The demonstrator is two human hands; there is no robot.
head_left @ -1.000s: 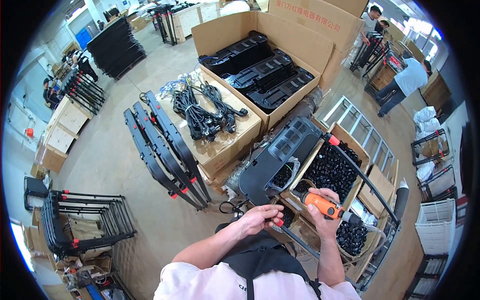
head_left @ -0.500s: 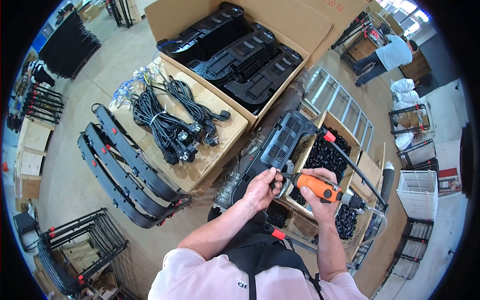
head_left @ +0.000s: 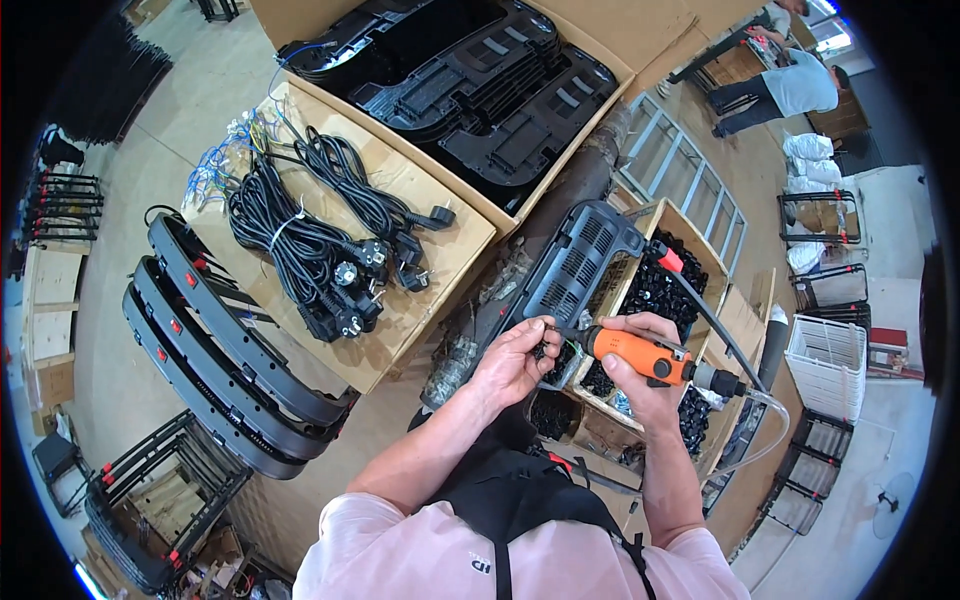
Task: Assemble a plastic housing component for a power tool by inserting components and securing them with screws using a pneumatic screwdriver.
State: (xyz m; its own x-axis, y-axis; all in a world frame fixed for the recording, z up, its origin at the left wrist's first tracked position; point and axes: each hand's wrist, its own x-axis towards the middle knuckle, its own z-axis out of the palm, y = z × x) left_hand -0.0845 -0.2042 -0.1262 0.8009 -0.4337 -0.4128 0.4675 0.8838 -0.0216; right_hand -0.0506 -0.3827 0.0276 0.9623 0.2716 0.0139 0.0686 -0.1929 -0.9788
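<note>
In my right hand (head_left: 642, 370) is an orange power screwdriver (head_left: 640, 354), with a clear air hose (head_left: 778, 415) trailing from its rear end. Its tip points left, toward my left hand (head_left: 520, 355). The fingers of that hand are pinched round small dark pieces, probably screws, too small to make out for certain. Just beyond both hands lies a long black plastic housing (head_left: 577, 262) with vent slots, slanting away from me. A black tube frame with red joints (head_left: 670, 260) runs along its right side.
Wooden bins of small black parts (head_left: 690, 295) stand at the right. Corded plugs (head_left: 300, 240) lie on a cardboard box (head_left: 440, 265), left of centre. An open carton (head_left: 630, 75) holds black plastic shells. Curved grey-black parts (head_left: 215, 340) are at left. A co-worker (head_left: 795, 90) stands far right.
The view has shifted a little, so the boxes and cables sit farther left. My hands stay close together, the screwdriver still gripped. A second person now shows at the far right.
</note>
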